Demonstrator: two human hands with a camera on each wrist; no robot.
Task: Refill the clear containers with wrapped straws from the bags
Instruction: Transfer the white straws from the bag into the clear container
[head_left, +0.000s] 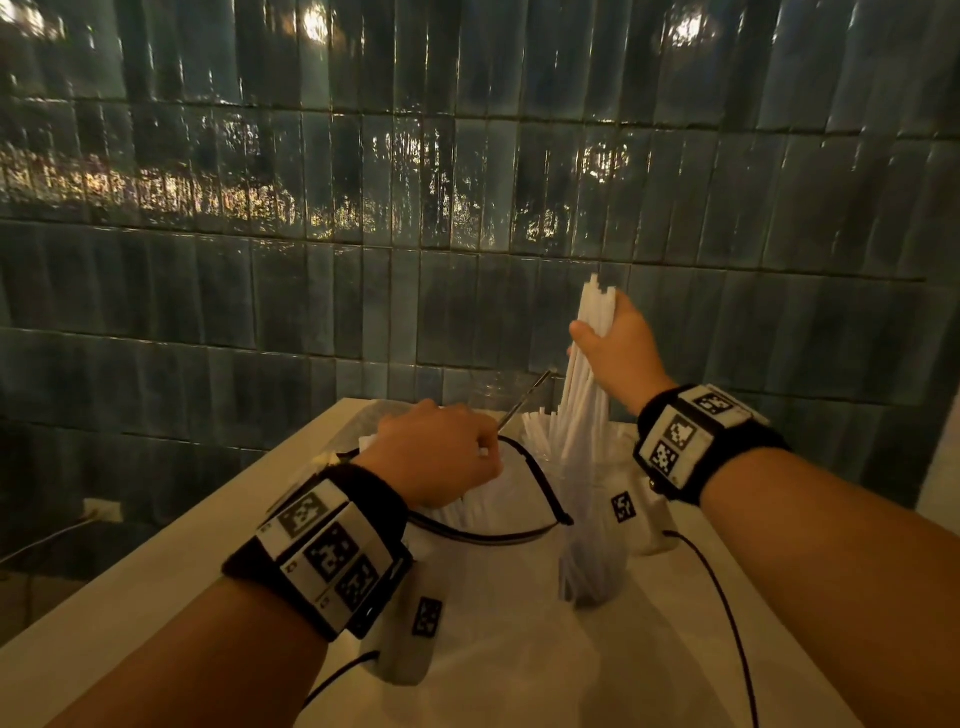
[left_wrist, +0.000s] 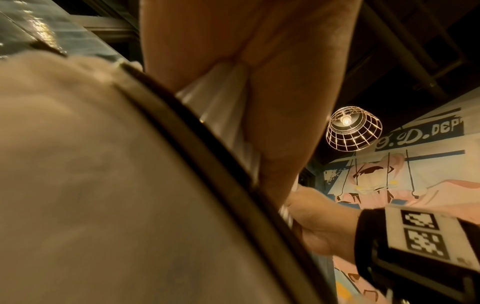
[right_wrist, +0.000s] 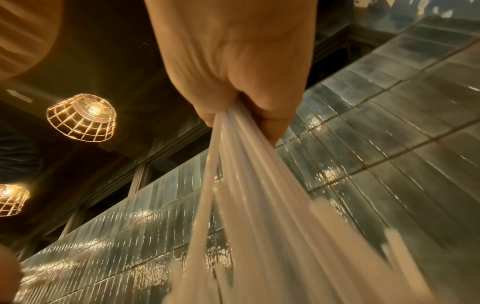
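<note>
Our right hand (head_left: 618, 353) closed its fingers round a bundle of wrapped straws (head_left: 587, 379), whose lower ends stood below the grip in the clear container (head_left: 592, 545). Our left hand (head_left: 441, 457) curled over the mouth of the bag (head_left: 498, 530), just left of that grip; it seemed to pinch a few straws there, though the wrist view was blurred. To seat the bundle well, we judged it best to lower it straight and loosen gradually, so the ends spread inside the rim. Open room lay above and right of the grip; the tiled wall (head_left: 363, 260) stood behind.
</note>
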